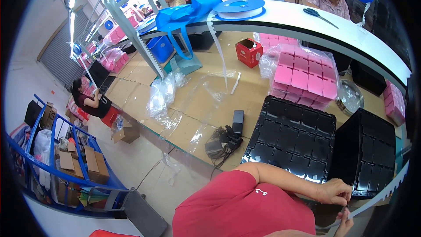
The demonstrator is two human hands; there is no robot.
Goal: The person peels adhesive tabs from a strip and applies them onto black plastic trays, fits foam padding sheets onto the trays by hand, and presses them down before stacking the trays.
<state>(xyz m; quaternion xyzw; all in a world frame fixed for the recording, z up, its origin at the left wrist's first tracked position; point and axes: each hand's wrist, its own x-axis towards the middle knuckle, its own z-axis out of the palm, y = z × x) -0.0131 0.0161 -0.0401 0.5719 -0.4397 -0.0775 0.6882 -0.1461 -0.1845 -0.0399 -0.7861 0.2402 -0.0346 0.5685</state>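
Observation:
My left hand [336, 191] reaches across beside the black plastic trays, its fingers closed in a pinch. What they pinch is too small to make out. Just below it, my right hand [345, 222] is closed on a white toothed strip [382, 196], close to my left fingertips. From there the strip runs up toward the right rim of the view. One glossy black tray [291, 138] with a grid of compartments lies on the bench, left of my hands. Above my hands stands another black tray, or a stack of them [372, 149].
Pink foam blocks [305, 72] in clear plastic sit behind the trays, near a red box [249, 52]. A black cable bundle [223, 142] and loose plastic film [162, 96] lie on the cardboard-covered bench. Scissors [320, 16] and a blue reel [239, 8] rest on the white shelf.

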